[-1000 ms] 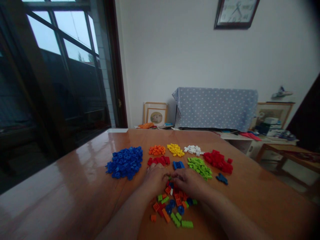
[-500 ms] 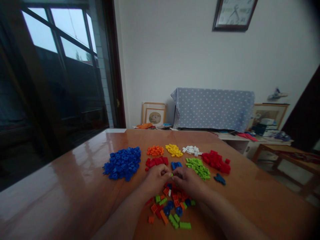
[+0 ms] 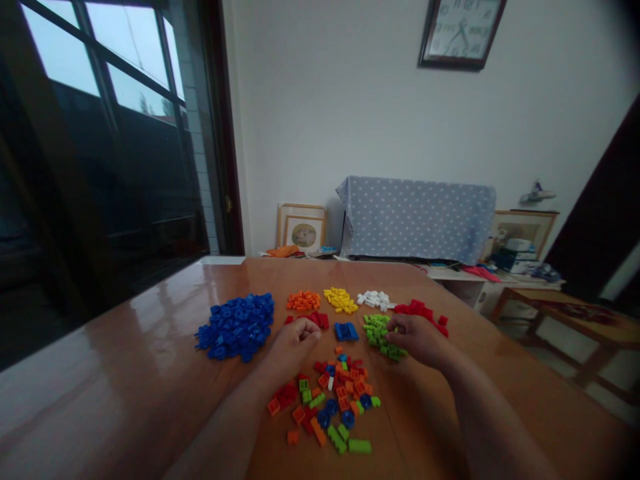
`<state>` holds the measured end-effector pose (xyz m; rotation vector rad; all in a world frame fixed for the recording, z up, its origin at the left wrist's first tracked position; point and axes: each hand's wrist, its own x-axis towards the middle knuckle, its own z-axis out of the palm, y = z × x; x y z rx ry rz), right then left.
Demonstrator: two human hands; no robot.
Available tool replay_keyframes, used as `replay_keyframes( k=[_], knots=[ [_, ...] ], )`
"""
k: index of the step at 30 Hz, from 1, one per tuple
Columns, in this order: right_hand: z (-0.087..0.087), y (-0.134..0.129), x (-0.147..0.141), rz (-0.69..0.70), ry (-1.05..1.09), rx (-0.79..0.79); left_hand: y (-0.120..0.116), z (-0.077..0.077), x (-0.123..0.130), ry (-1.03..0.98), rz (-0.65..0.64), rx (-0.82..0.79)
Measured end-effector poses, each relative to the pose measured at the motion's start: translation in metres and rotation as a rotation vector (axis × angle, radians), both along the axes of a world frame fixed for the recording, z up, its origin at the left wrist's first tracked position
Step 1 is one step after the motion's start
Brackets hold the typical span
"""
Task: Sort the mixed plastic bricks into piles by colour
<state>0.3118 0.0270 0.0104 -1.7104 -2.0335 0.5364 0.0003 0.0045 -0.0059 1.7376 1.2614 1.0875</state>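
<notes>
My right hand [image 3: 414,335] reaches over the pile of lime-green toy bricks [image 3: 376,328], its thumb and fingertips pinched together at the pile's right side. Whether a brick is between those fingertips cannot be made out. My left hand [image 3: 295,343] hovers with curled fingers in front of a row of red bricks [image 3: 320,321], partly covering them; anything inside that hand is hidden. Between the hands lies a small group of blue pieces [image 3: 346,331]. Nearer to me, a loose mix of orange, red, green and blue bricks [image 3: 342,398] is spread on the wooden table [image 3: 165,373].
A large heap of blue pieces [image 3: 235,327] lies at left. Along the back are orange bricks [image 3: 303,301], yellow bricks [image 3: 341,300] and white bricks [image 3: 375,300]. Another red pile [image 3: 416,309] sits behind my right hand. A cloth-covered object [image 3: 417,217] stands beyond the table.
My hands, close together in the middle before with a small green piece at the fingertips, have parted. The right went to the green pile, the left slightly left. The view shifted a little.
</notes>
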Motion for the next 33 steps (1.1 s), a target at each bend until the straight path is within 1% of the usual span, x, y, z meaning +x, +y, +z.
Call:
replay_keyframes(
  k=[2,4,13,16,18,21,25,29,33],
  knots=[
    [-0.003,0.004,0.011,-0.083,-0.049,-0.021,0.002,-0.002,-0.004,0.029,0.019,0.008],
    [-0.005,0.006,0.016,-0.124,-0.073,-0.036,0.004,-0.004,-0.006,0.053,0.03,0.003],
    [-0.011,0.011,0.015,-0.124,-0.079,-0.051,0.01,-0.016,-0.011,0.117,0.03,-0.013],
    [-0.011,0.012,0.016,-0.118,-0.077,-0.048,0.01,-0.016,-0.011,0.117,0.012,-0.018],
    [-0.01,0.011,0.014,-0.108,-0.074,-0.045,0.008,-0.013,-0.01,0.11,-0.008,-0.026],
    [-0.006,0.007,0.007,-0.053,-0.027,-0.045,0.003,-0.006,-0.008,0.1,-0.031,-0.042],
    [0.0,-0.003,-0.01,0.1,0.061,-0.032,-0.006,0.002,-0.003,0.123,-0.075,-0.064],
    [0.004,-0.015,-0.031,0.282,0.065,-0.029,-0.012,0.001,0.001,0.161,-0.164,-0.085],
    [0.008,-0.028,-0.049,0.382,0.046,-0.089,-0.016,-0.001,0.002,0.221,-0.242,-0.098]
  ],
)
